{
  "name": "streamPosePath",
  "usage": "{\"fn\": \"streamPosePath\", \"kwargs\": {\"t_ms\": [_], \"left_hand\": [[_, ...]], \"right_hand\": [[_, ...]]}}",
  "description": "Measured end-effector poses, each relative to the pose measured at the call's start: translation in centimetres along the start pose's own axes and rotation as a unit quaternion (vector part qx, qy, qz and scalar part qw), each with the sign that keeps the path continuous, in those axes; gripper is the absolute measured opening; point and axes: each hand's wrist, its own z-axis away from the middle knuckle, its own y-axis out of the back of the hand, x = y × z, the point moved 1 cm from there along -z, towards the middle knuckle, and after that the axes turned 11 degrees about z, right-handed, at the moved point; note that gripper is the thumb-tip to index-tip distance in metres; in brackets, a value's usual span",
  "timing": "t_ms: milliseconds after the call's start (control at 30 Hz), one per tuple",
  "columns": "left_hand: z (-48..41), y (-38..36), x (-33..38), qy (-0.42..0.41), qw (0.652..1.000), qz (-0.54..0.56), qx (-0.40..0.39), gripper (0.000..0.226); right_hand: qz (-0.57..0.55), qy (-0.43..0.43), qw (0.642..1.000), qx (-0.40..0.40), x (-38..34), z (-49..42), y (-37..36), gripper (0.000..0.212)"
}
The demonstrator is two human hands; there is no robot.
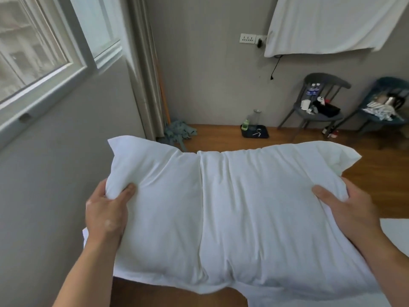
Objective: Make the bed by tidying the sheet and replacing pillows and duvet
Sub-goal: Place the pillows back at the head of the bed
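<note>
I hold the white pillow [232,209] lifted above the wooden floor [221,136]. My left hand [106,211] pinches its left end; my right hand [352,209] grips its right end.

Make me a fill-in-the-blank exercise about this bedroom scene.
The left hand and right hand grip a white ___.
The black tray lies on the wooden ___.
The window is on the person's ___ side.
Against the far wall stand ___ chairs.
Missing words: pillow; floor; left; two.
</note>
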Motion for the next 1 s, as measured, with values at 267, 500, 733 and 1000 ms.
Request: {"fn": "streamPosePath", "kwargs": {"t_ms": [267, 500, 733, 1000], "left_hand": [[-10.5, -18.8, -2.6, 0.044, 0.991, -0.057, -0.112, 0.024], [-20.7, -37.6, -3.8, 0.052, 0.973, -0.142, -0.173, 0.03], [-29.2, -56.0, -2.8, 0.044, 0.96, -0.169, -0.218, 0.03], [-35.4, -83.9, -4.4, 0.043, 0.901, -0.187, -0.39, 0.036]], "right_hand": [[0.02, -0.13, 0.99, 0.051, 4.9, -12.7, -2.1, 0.041], [0.001, -0.212, 0.974, 0.076, 9.0, -28.3, -4.7, 0.043], [0.015, -0.269, 0.956, 0.115, 10.7, -42.3, -3.9, 0.051], [-0.002, -0.385, 0.892, 0.239, 15.8, -53.7, -2.0, 0.043]]}}
